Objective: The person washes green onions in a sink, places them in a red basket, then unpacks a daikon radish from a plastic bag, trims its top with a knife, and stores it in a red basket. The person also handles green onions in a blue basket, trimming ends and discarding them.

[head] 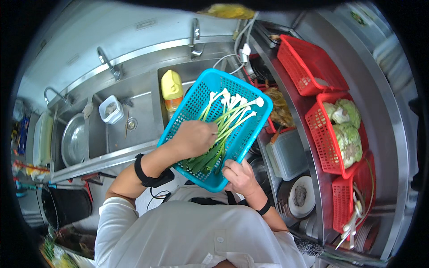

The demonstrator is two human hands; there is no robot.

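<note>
A blue perforated plastic basket (246, 140) is tilted in front of me, its far end over the edge of the sink. Inside lies a bunch of green onions (231, 117), white bulbs towards the far end and green leaves towards me. My left hand (196, 139) reaches into the basket, its fingers curled around the stalks at about their middle. At the near right corner, my right hand (238, 176) grips the basket's rim. Both wrists wear black bands.
Stainless steel sinks (144, 100) with taps stand ahead and left, holding a yellow jug (172, 87), white plastic containers (111, 110) and a metal bowl (74, 140). On the right shelf are red baskets (323, 140), one with cabbages (347, 142). A lidded plastic container (290, 155) sits below.
</note>
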